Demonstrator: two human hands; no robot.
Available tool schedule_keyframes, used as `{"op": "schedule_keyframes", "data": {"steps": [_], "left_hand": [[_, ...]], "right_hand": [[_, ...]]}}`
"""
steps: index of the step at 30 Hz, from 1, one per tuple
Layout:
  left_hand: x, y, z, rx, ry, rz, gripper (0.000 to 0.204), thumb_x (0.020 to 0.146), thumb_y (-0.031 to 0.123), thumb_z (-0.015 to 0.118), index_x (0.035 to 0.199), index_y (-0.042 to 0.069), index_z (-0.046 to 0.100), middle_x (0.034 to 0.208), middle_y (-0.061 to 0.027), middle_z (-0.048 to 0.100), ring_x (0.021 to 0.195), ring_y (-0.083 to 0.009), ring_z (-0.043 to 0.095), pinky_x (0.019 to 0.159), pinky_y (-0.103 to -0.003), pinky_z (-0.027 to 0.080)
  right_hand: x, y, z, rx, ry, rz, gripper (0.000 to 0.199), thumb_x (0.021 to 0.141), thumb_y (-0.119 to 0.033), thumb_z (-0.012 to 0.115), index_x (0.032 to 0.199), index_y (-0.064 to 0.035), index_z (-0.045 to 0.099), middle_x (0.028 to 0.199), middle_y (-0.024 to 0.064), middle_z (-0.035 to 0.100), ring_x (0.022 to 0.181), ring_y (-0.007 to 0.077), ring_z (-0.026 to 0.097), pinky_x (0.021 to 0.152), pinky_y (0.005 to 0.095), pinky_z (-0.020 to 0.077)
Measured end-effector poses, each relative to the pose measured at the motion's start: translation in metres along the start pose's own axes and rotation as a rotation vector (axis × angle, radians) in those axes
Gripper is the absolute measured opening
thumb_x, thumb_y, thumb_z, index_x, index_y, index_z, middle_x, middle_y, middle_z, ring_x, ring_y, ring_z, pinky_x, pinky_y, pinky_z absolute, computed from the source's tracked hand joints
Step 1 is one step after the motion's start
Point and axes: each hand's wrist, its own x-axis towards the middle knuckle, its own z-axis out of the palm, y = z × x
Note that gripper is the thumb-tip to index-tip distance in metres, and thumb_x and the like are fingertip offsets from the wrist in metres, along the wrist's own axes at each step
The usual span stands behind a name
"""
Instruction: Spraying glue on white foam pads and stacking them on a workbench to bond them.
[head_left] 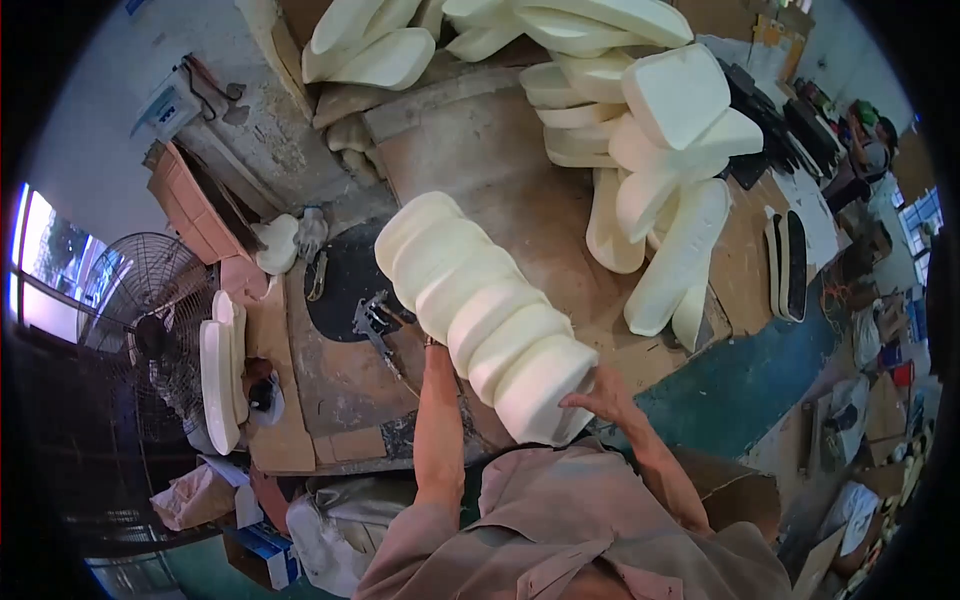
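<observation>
"Where's the stack (490,310)?"

"Between the two hands, a row of cream foam pads pressed face to face. It slants from beyond the left hand (415,332) down to the right hand (606,396), over the table (345,390)."

"How does the right hand hold it?"

"At the near end. It's half curled, the thumb spread across the end pad and the fingers bent at its right edge, partly out of sight."

"And the left?"

"It's at the stack's left side, toward the far end. The pads hide most of it, so I can't tell how far it's open or whether it has hold of anything."

"What's nearest to it?"

"A spray gun (375,318), just to its left. I can't tell whether they touch. A black mat (335,285) lies beyond the gun."

"Anything farther off?"

"A heap of loose pads (680,95) ahead of the right hand, a little to its right. Well left of the left hand there's a fan (150,335), with upright pads (218,385) between them."
</observation>
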Motion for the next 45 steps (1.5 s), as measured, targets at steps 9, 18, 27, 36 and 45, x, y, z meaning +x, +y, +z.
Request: {"op": "schedule_keyframes", "data": {"steps": [9,18,27,36,45], "left_hand": [[-0.028,-0.075,-0.035,0.097,0.129,-0.108,0.058,0.108,0.039,0.044,0.157,0.008,0.04,0.153,-0.0121,0.053,0.133,-0.0282,0.057,0.107,-0.044,0.052],[0.089,-0.057,-0.026,0.238,0.071,-0.263,0.059,0.108,0.041,0.045,0.157,0.008,0.04,0.153,-0.0123,0.052,0.133,-0.0276,0.057,0.107,-0.043,0.051],[0.228,0.0,0.006,0.341,0.07,-0.327,0.06,0.108,0.043,0.045,0.157,0.008,0.04,0.153,-0.0125,0.052,0.134,-0.0269,0.056,0.108,-0.041,0.05],[0.09,-0.107,-0.071,0.364,0.121,-0.451,0.062,0.108,0.045,0.046,0.157,0.007,0.041,0.151,-0.0125,0.054,0.132,-0.026,0.057,0.107,-0.04,0.051],[0.028,-0.161,-0.164,0.668,0.321,-0.227,0.046,0.104,0.041,0.053,0.128,0.007,0.07,0.112,-0.0129,0.075,0.1,-0.0231,0.071,0.086,-0.039,0.057]], "right_hand": [[0.011,0.032,0.0,0.205,0.082,-0.02,0.099,0.068,-0.033,0.096,0.149,-0.0029,0.046,0.137,0.02,0.061,0.13,0.0343,0.057,0.107,0.0457,0.046],[0.067,-0.03,-0.015,0.381,0.353,-0.181,0.083,0.076,-0.023,0.091,0.145,-0.0015,0.051,0.133,0.0176,0.064,0.122,0.0278,0.061,0.1,0.0407,0.0506],[0.155,-0.082,-0.012,0.29,0.343,-0.094,0.08,0.079,-0.041,0.086,0.14,-0.0006,0.053,0.124,0.0212,0.069,0.117,0.0365,0.066,0.1,0.0453,0.0505],[0.197,-0.035,0.008,0.126,0.32,0.145,0.082,0.084,-0.049,0.079,0.142,0.0009,0.05,0.123,0.026,0.069,0.113,0.0427,0.067,0.098,0.0506,0.0505],[0.167,-0.024,0.024,-0.043,0.165,0.184,0.086,0.081,-0.052,0.08,0.146,-0.0031,0.05,0.118,0.0257,0.07,0.109,0.0415,0.068,0.093,0.0493,0.0521]]}}
